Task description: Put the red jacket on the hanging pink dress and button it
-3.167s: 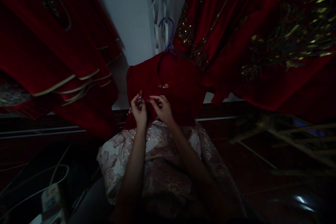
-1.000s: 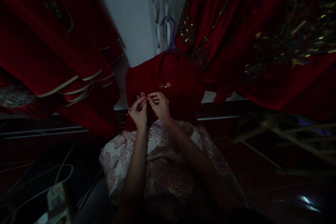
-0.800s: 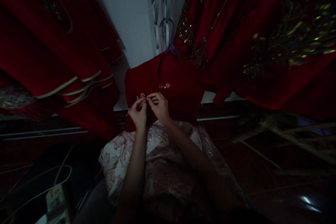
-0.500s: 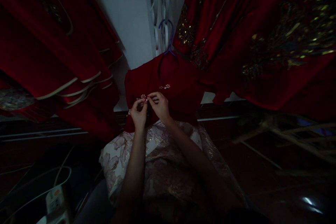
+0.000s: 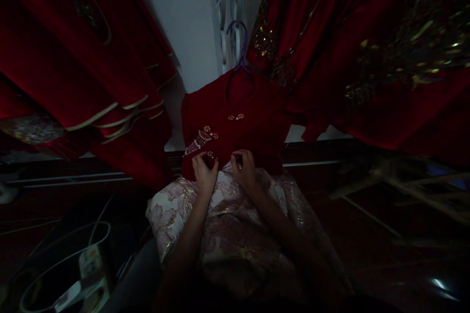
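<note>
A dark red top [image 5: 253, 129] hangs on a purple hanger [image 5: 240, 41] in front of me. A beaded tassel brooch [image 5: 200, 141] is pinned on its left chest, and a small beaded clasp [image 5: 235, 117] sits below the collar. My left hand [image 5: 204, 171] pinches the red fabric near the hem, just under the brooch. My right hand [image 5: 244, 168] grips the same hem a little to the right, fingers curled. Below hangs a pale floral brocade skirt [image 5: 227, 225].
Red embroidered garments hang at the left [image 5: 73, 73] and at the right [image 5: 367, 58]. A white wall [image 5: 183, 24] is behind. A white power strip [image 5: 90, 269] with cables lies on the dark floor at the lower left. Wooden rack bars [image 5: 404, 190] stand at the right.
Both hands have dropped from the brooch at the chest to the top's hem. The tassel brooch now hangs free on the fabric. The view has shifted slightly.
</note>
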Demonstrator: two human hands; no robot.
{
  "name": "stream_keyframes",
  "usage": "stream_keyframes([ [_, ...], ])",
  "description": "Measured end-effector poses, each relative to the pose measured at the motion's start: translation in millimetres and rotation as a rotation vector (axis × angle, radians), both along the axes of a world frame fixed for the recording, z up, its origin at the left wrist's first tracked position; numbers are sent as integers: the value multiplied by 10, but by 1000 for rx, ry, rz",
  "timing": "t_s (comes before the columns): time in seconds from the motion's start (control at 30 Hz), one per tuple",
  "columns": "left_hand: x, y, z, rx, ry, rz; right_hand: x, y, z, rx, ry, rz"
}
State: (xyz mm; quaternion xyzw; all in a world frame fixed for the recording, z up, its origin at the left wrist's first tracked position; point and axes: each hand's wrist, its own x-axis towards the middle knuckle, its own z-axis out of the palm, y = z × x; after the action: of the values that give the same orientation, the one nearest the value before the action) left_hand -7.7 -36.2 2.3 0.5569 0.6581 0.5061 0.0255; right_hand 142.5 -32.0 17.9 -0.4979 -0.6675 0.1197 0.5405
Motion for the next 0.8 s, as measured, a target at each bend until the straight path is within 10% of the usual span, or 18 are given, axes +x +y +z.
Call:
stream_keyframes([
  [0.3, 42, 183, 128, -424, 206, 113, 3, 109, -94, -101, -17, -42],
  [0.6, -64, 155, -30, 42, -38, 140, -49, 0, 17, -114, -150, -8],
  [0.8, 51, 68, 14, 14, 15, -98, 107, 88, 114, -327, -74, 73],
])
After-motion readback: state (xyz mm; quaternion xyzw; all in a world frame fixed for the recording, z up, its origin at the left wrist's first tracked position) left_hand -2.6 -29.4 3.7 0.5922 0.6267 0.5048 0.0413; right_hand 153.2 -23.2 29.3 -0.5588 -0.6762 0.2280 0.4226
